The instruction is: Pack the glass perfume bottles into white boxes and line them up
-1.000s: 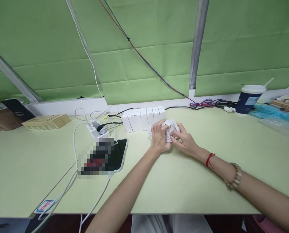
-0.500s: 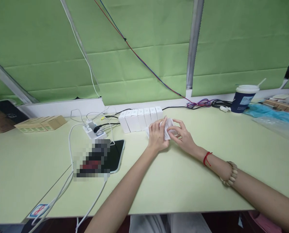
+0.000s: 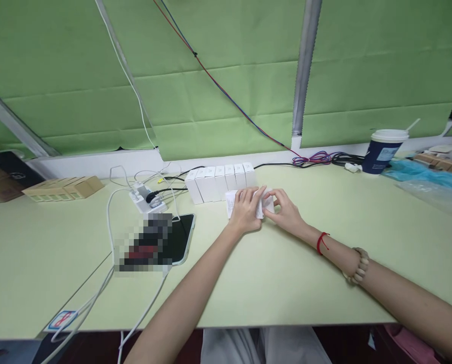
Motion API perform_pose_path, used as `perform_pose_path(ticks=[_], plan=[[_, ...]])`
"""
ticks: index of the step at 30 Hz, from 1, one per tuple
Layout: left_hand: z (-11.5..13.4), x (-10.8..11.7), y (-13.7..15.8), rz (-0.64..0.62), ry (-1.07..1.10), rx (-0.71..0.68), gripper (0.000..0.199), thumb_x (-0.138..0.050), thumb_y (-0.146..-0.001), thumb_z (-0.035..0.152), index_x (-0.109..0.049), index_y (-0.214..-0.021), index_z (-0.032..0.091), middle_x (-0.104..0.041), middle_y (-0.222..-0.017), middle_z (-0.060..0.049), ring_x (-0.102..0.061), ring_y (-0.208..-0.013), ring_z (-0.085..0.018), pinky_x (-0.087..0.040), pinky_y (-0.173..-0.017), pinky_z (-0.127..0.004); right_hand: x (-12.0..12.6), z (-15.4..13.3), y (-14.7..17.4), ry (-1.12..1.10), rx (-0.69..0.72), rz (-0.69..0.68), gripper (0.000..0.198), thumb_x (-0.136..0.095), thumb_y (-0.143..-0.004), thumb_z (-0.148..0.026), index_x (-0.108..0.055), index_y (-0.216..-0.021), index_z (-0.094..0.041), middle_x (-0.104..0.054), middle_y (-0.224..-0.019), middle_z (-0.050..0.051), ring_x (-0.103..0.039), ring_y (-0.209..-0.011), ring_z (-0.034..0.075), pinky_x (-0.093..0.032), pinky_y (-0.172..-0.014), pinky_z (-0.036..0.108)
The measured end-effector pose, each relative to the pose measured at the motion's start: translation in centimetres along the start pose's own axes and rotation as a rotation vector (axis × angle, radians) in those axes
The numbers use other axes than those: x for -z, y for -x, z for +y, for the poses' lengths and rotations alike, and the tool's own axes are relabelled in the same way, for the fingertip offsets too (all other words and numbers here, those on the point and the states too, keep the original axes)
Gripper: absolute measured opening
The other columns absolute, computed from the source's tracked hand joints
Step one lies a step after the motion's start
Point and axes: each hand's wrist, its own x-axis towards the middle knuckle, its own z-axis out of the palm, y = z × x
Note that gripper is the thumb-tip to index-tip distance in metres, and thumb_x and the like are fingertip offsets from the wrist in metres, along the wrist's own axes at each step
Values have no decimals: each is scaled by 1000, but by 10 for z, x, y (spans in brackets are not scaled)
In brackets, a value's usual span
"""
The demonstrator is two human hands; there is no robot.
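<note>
My left hand (image 3: 245, 210) is wrapped over a small white box (image 3: 231, 201) with fine print on its side, pressing it against the table. Most of the box lies hidden under the fingers. At its right end, my right hand (image 3: 284, 210) pinches a white panel or flap between thumb and forefinger; whether this is part of the box I cannot tell for sure. Just behind the hands, several white boxes (image 3: 220, 183) stand upright in a tight row.
A tablet (image 3: 180, 240), partly blurred out, lies to the left with white cables around it. Behind it sits a power strip (image 3: 144, 198). Tan cartons (image 3: 64, 188) stand at far left. At right are a dark blue cup (image 3: 382, 154) and blue plastic (image 3: 419, 174).
The white panel at the box's right end now sits lower and flatter, with my right fingers still on it. More of the box's printed left side shows beside my left hand.
</note>
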Motion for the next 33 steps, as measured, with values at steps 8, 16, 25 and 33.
perform_pose_path(ticks=[8, 16, 25, 33], plan=[[0, -1, -1, -40, -1, 30, 84, -51, -55, 17, -28, -135, 20, -47, -121, -10, -41, -114, -27, -25, -96, -42, -1, 1, 0, 82, 5, 25, 25, -47, -75, -22, -55, -99, -25, -49, -113, 4, -59, -74, 13, -46, -57, 25], [8, 6, 1, -97, 84, -74, 86, -51, -50, 16, -30, -133, 20, -48, -121, -9, -43, -110, -26, -26, -95, -41, 0, 13, -2, 162, 93, -126, 35, -61, -67, -30, -60, -102, -24, -38, -129, 6, -55, -97, 21, -50, -64, 30], [20, 6, -7, -205, -75, -33, 75, -51, -55, 19, -36, -129, 17, -49, -117, -11, -43, -107, -26, -28, -93, -40, 1, 13, -3, 167, 20, -121, 25, -45, -78, -24, -60, -97, -21, -38, -129, 8, -57, -92, 19, -50, -65, 31], [3, 10, -7, -208, -66, 74, 71, -55, -57, 21, -39, -126, 21, -52, -111, -8, -46, -101, -24, -31, -88, -37, -4, 35, -11, -306, -183, -100, 26, -50, -78, -33, -57, -99, -20, -49, -115, 8, -48, -107, 19, -43, -89, 35]])
